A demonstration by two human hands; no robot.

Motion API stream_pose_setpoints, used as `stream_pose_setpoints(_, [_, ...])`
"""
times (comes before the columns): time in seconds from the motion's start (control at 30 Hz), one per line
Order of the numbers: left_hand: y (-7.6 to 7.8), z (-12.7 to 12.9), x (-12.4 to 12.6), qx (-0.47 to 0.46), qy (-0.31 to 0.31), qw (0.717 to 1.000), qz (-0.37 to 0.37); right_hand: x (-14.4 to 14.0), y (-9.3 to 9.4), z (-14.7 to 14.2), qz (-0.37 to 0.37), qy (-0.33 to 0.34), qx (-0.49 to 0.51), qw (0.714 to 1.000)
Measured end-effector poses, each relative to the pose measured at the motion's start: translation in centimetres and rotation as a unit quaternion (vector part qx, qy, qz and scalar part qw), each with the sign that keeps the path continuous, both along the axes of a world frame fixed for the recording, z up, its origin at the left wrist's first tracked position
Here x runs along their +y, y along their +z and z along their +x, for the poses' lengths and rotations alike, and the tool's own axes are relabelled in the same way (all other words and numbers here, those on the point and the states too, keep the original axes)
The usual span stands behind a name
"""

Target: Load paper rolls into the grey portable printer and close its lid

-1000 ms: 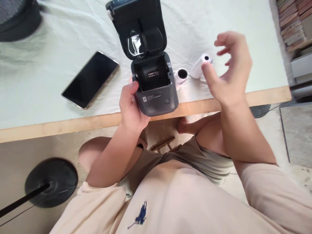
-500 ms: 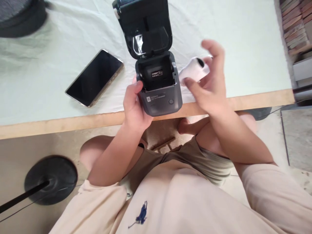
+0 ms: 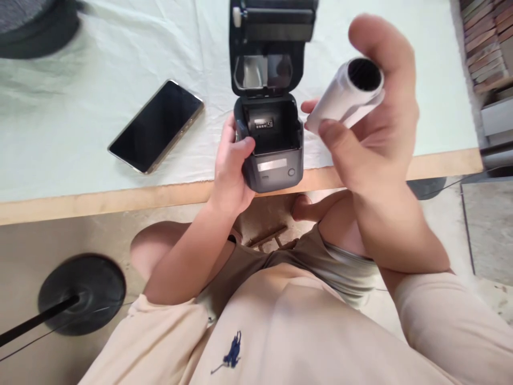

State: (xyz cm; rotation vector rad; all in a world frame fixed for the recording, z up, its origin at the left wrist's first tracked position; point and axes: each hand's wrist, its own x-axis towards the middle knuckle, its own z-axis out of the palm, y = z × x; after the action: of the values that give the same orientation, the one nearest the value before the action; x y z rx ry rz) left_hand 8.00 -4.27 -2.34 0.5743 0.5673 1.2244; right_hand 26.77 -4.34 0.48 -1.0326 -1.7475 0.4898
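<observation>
My left hand (image 3: 232, 171) is closed round the left side of a small dark grey label printer (image 3: 276, 174), its thumb on the rim. The printer's lid (image 3: 266, 48) stands tilted back, and the bay inside shows a small printed sticker on its wall but no roll. To the right of the printer, my right hand (image 3: 380, 128) grips a white paper roll (image 3: 340, 99). The roll's dark hollow core faces up toward me, and a loose edge of paper shows along its side. Roll and printer are apart.
A smartphone (image 3: 157, 126) with a dark screen lies on the pale cloth of the table (image 3: 176, 195), left of the printer. A round black object (image 3: 38, 32) sits at the far left corner. Under the table edge stands a black round stand base (image 3: 82, 294). Bricks (image 3: 484, 43) are stacked at the right.
My right hand has raised the paper roll closer to me and tilted its core into view. The printer in my left hand has shifted slightly right and turned, its lid swinging right.
</observation>
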Motion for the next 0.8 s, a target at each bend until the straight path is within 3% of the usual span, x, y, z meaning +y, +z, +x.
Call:
stream_pose_setpoints(0.07, [0.0,0.1,-0.2,0.004,0.010,1.000,0.004,-0.8,1.4,-0.7,0.051,0.009,-0.016,0.999])
stream_pose_setpoints(0.17, [0.0,0.2,-0.4,-0.002,0.009,1.000,0.001,-1.5,2.5,-1.4,0.038,-0.005,-0.079,0.996])
stream_pose_setpoints(0.4, [0.2,0.2,-0.6,-0.016,-0.005,1.000,0.012,-1.0,2.0,-1.2,0.075,-0.060,-0.308,0.947])
stream_pose_setpoints(0.63, [-0.2,-0.3,-0.1,0.020,-0.025,0.999,0.002,-1.4,0.8,-1.3,0.169,-0.035,-0.267,0.948])
stream_pose_setpoints(0.8, [-0.4,-0.6,0.0,0.076,-0.022,0.997,-0.007,-1.8,0.5,-1.4,0.107,0.019,-0.224,0.969])
